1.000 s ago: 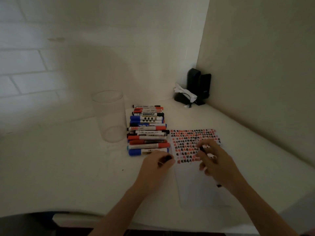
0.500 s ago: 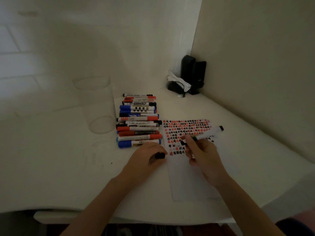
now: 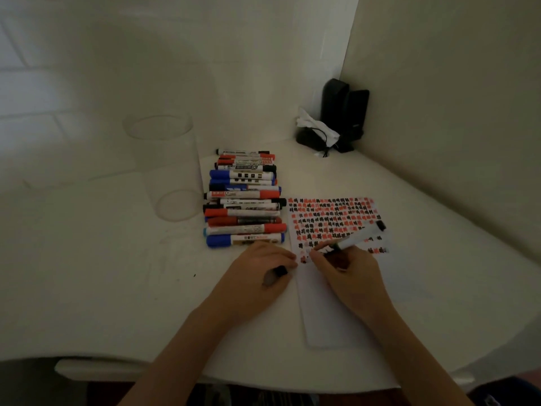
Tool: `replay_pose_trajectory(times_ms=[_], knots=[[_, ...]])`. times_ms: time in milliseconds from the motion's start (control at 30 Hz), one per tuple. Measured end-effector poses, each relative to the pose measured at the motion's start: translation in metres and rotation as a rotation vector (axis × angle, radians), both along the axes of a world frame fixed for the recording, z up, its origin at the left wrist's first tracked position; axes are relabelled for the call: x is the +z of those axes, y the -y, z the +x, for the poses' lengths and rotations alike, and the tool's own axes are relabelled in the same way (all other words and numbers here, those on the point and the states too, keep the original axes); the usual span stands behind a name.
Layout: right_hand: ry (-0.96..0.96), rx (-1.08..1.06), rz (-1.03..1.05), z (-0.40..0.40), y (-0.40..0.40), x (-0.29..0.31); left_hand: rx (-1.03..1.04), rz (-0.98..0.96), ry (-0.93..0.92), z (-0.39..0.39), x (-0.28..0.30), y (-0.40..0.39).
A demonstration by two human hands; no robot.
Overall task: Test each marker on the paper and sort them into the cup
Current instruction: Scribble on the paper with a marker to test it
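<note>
**Black marker on the paper, cup not yet filled**

The marker (image 3: 355,240) in use is uncapped, its tip down on the paper (image 3: 330,303) at the lower left edge of the block of red and black test marks, its black tail end pointing up and to the right. The right hand (image 3: 348,272) holds it, fingers (image 3: 322,253) curled round the barrel near the tip in a writing grip. The left hand (image 3: 257,273) rests on the worktop (image 3: 102,273) just beside the paper's left edge, fingers curled round a small black cap (image 3: 281,270), presumably this marker's own.

The marks fill the upper part of the sheet in rows; the lower part is bare, so there is room for more tests.

Left of the paper lies the stack of markers (image 3: 244,197), blue, red and black, side by side and capped. Just beside them stands the clear cup (image 3: 167,168), upright, and nothing can be seen inside it.

Judging from this, sorting has hardly begun: one marker is being tested, the whole stack appears to be waiting, and no marker has gone into the cup yet. What remains is recapping this one, dropping it in, and working through the rest.

In the far corner sit some dark objects (image 3: 342,115) with a white scrap and a cord, well apart from the work.
</note>
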State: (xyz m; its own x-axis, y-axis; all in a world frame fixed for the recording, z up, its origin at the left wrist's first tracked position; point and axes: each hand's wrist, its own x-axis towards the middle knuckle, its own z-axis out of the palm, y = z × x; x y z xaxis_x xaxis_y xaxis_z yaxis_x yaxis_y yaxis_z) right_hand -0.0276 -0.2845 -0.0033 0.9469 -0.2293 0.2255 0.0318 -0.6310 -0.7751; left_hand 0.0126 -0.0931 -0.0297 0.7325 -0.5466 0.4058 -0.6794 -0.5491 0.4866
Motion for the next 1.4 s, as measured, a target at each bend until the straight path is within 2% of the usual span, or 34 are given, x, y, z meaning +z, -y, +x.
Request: replay_pose_trajectory(times_ms=[1100,1400], knots=[[0.047,-0.027,-0.029,-0.0042,-0.0002,0.0009,0.006,0.023,0.010,0.0003,-0.0009,0.0032],[0.046,0.037,-0.052,-0.0055,-0.0016,0.0033,0.003,0.018,0.007,0.0001,-0.0010,0.0031]])
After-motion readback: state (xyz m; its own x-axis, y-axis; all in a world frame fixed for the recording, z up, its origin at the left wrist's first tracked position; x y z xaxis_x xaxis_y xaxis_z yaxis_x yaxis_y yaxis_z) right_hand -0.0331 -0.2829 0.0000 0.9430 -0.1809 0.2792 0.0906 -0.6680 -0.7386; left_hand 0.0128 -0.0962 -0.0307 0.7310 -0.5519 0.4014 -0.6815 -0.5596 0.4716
